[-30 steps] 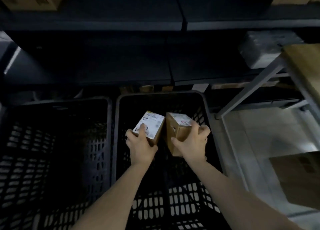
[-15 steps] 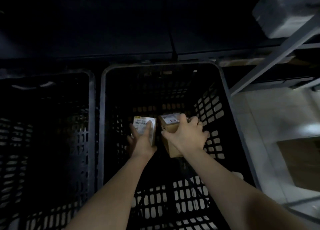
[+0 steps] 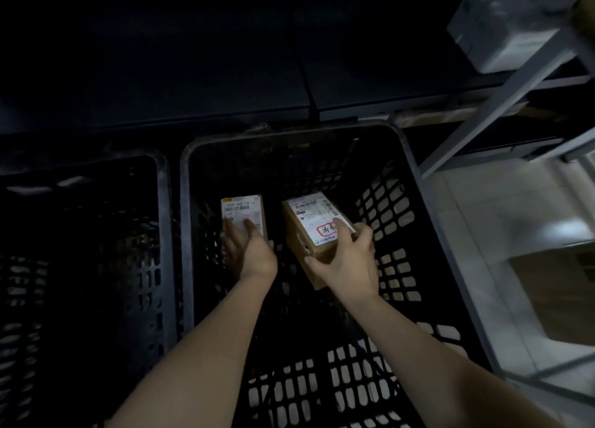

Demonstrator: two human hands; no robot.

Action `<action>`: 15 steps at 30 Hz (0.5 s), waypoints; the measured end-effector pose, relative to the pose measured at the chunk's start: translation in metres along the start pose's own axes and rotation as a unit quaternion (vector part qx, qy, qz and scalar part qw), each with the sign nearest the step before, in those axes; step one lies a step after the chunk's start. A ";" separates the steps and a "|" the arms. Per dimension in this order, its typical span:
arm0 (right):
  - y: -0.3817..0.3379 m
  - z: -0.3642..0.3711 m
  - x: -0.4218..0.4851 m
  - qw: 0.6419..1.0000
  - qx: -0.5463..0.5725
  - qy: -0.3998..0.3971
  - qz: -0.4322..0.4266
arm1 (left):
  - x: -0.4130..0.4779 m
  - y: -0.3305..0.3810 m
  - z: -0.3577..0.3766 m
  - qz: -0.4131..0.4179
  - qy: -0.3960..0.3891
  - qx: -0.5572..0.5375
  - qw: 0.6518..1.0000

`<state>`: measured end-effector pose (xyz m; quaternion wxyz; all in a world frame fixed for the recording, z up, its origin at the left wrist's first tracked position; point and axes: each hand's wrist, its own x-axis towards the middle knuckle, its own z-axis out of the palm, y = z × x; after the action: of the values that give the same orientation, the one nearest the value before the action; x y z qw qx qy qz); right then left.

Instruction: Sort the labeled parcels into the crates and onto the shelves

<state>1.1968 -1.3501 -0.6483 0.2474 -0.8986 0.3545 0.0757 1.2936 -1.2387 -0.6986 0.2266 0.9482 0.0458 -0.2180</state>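
A perforated black plastic left crate (image 3: 162, 202) is being left in shadow beside the middle crate (image 3: 415, 176), whose lattice walls are being lit from the right. Deep inside the middle crate, a small parcel (image 3: 241, 210) with a white barcode label is being touched by the left hand (image 3: 254, 253), fingers laid nearly straight across the label. A brown carton (image 3: 309, 218), red-stamped on its label, is being gripped by the right hand (image 3: 351, 266), thumb on top and fingers curled round its edge. A grey metal shelf frame (image 3: 502, 99) is being seen above pale glossy floor tiles (image 3: 483, 218).
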 end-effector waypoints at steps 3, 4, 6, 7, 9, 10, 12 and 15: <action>-0.009 -0.018 -0.012 0.999 0.038 0.032 -0.022 | -0.025 0.008 -0.025 0.115 -0.023 0.002 0.993; -0.013 -0.026 -0.017 0.998 0.045 0.039 -0.031 | -0.032 0.012 -0.035 0.139 -0.022 0.007 0.990; -0.024 -0.044 -0.028 0.996 0.051 0.052 -0.045 | -0.044 0.021 -0.061 0.163 -0.015 0.019 0.986; -0.031 -0.053 -0.033 0.995 0.054 0.062 -0.054 | -0.050 0.025 -0.076 0.173 -0.008 0.013 0.985; -0.048 -0.074 -0.044 0.992 0.056 0.086 -0.078 | -0.060 0.034 -0.111 0.195 0.016 0.007 0.981; -0.058 -0.084 -0.049 0.989 0.055 0.099 -0.092 | -0.065 0.037 -0.131 0.210 0.035 0.007 0.977; -0.081 -0.102 -0.057 0.985 0.053 0.115 -0.119 | -0.071 0.036 -0.172 0.245 0.086 0.021 0.965; -0.122 -0.117 -0.069 0.977 0.064 0.120 -0.164 | -0.078 0.014 -0.235 0.274 0.155 0.071 0.947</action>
<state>1.2239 -1.2907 -0.4775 0.2695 -0.9291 0.2340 -0.0972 1.3181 -1.1445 -0.4704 0.1994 0.9599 -0.1969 -0.0010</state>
